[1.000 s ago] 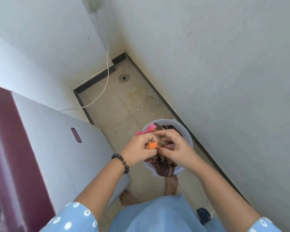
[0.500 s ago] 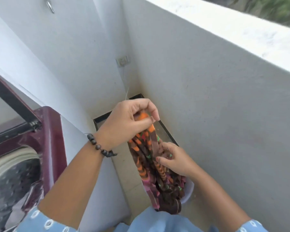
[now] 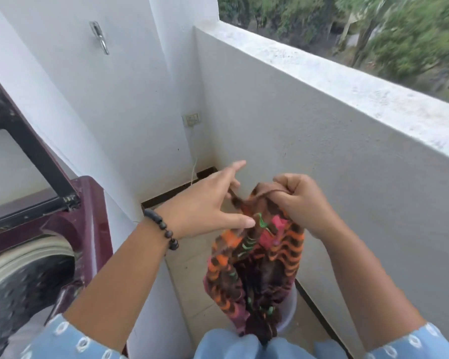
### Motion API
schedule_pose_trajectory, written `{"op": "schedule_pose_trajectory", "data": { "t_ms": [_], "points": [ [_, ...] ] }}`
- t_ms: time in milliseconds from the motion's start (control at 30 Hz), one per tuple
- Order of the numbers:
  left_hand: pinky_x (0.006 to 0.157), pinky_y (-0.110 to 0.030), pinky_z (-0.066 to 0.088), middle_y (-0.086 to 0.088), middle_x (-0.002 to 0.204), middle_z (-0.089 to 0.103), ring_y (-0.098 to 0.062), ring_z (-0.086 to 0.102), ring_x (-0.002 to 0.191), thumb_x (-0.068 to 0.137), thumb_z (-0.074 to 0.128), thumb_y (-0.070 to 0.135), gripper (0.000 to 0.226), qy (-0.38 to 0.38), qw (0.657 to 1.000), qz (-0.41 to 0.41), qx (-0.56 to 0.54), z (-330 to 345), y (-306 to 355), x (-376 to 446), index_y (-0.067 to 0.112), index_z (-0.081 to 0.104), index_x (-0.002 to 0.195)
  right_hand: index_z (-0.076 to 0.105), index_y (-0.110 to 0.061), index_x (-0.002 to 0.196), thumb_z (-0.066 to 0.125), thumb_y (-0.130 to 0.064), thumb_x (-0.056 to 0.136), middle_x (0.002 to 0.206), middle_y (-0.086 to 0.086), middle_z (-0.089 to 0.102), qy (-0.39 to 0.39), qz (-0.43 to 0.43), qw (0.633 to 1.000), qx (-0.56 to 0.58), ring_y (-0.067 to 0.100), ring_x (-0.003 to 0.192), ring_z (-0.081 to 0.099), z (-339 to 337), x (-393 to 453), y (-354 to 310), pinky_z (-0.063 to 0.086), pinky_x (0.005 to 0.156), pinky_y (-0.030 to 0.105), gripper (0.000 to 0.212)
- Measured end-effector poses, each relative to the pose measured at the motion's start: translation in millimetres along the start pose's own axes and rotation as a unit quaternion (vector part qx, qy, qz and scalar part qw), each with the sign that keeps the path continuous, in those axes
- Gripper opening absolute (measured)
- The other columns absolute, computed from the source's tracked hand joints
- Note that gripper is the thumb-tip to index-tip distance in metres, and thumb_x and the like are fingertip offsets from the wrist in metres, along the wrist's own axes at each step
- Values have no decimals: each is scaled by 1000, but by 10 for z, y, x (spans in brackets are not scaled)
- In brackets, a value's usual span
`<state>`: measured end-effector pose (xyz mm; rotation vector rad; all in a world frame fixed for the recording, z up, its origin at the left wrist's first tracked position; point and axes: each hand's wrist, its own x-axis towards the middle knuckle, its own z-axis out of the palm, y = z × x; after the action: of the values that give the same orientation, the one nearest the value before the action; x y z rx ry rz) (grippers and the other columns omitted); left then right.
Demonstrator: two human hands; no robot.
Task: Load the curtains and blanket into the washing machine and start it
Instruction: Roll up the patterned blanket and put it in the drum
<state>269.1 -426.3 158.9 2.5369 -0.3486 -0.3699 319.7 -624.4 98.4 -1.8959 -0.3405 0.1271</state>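
My right hand is fisted tight around the top edge of the patterned cloth, lifting it. My left hand is spread, fingers mostly straight; the thumb tip touches the fabric's near fold, and a thin brown strand crosses by the fingers. Whether those fingers pinch it I cannot tell.

Cloth hangs straight down from my right fist, orange, pink and brown wave print. Its tail is still in the white bucket below and slightly toward me. Curtain or blanket: cannot say.

Washing machine is well off to my left hand's outer side, maroon top, lid raised, drum open.

To do this well, I judge: close my left hand lower on the bunch, gather the hanging length so nothing drags over the bucket rim. Lift until the tail clears, then swing leftward over the drum. Feed it in loosely, not as one knot. Mind the loose strand: it could catch on my bracelet.
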Motion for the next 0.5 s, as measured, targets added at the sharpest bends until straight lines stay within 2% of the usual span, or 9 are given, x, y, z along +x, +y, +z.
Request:
{"op": "schedule_pose_trajectory", "data": {
  "t_ms": [67, 100, 167, 200, 233, 300, 367, 433, 500],
  "points": [
    [97, -26, 47, 13, 134, 50, -4, 54, 115, 76, 77, 50, 103, 7, 999, 31, -40, 68, 86, 38, 36, 12, 154, 38, -15, 56, 69, -9, 82, 52, -10, 29, -25, -72, 996, -50, 4, 50, 26, -81, -95, -421, 22, 48, 23, 41],
    [94, -29, 50, 11, 128, 58, -5, 58, 110, 77, 77, 48, 94, 15, 998, 43, -53, 91, 116, 62, 34, 22, 152, 40, -16, 58, 70, -10, 77, 52, -10, 30, -35, -93, 992, -72, 5, 51, 26, -109, -134, -543, 22, 49, 23, 35],
    [80, -40, 54, 3, 99, 70, -12, 66, 89, 85, 72, 40, 48, 57, 995, 73, -45, 94, 113, 116, 27, 57, 128, 48, -12, 65, 70, -6, 77, 53, -3, 38, -46, -90, 992, -70, 10, 52, 29, -166, -175, -640, 24, 49, 24, 26],
    [74, -44, 52, 1, 86, 71, -16, 66, 79, 89, 67, 37, 26, 85, 992, 85, -28, 70, 106, 120, 23, 67, 111, 51, -10, 70, 70, -3, 81, 55, 3, 42, -49, -73, 995, -47, 13, 52, 30, -184, -178, -593, 25, 49, 25, 22],
    [70, -45, 51, 0, 79, 70, -17, 65, 74, 93, 62, 33, 17, 113, 989, 94, -16, 35, 87, 122, 20, 71, 99, 54, -8, 75, 69, -4, 85, 58, 9, 44, -52, -54, 997, -18, 16, 53, 32, -187, -199, -543, 25, 49, 27, 18],
    [69, -43, 50, -1, 77, 70, -17, 65, 74, 93, 54, 27, 21, 178, 978, 113, -8, -52, 66, 100, 17, 72, 93, 59, -5, 83, 67, -11, 89, 64, 11, 50, -62, -6, 998, 7, 19, 56, 40, -138, -253, -325, 32, 51, 30, 12],
    [69, -42, 50, -5, 78, 70, -19, 65, 74, 90, 49, 23, 22, 242, 960, 135, -41, -170, 78, 56, 15, 70, 92, 62, -5, 89, 66, -15, 90, 70, 5, 60, -83, 45, 995, -19, 18, 63, 55, -11, -297, 2, 45, 59, 35, 12],
    [66, -45, 51, -15, 78, 69, -28, 64, 71, 93, 49, 18, 19, 297, 936, 148, -119, -308, 95, 17, 19, 67, 88, 62, -6, 88, 63, -16, 92, 71, 1, 61, -78, 93, 990, -70, 17, 65, 57, 176, -346, 370, 46, 63, 35, 11],
    [64, -42, 53, -13, 78, 69, -28, 65, 71, 93, 48, 17, 21, 365, 897, 141, -208, -483, 88, -27, 27, 64, 84, 64, -14, 81, 60, -13, 93, 71, -2, 61, -57, 140, 982, -115, 12, 65, 56, 324, -420, 769, 47, 63, 28, 12]
  ]
}}
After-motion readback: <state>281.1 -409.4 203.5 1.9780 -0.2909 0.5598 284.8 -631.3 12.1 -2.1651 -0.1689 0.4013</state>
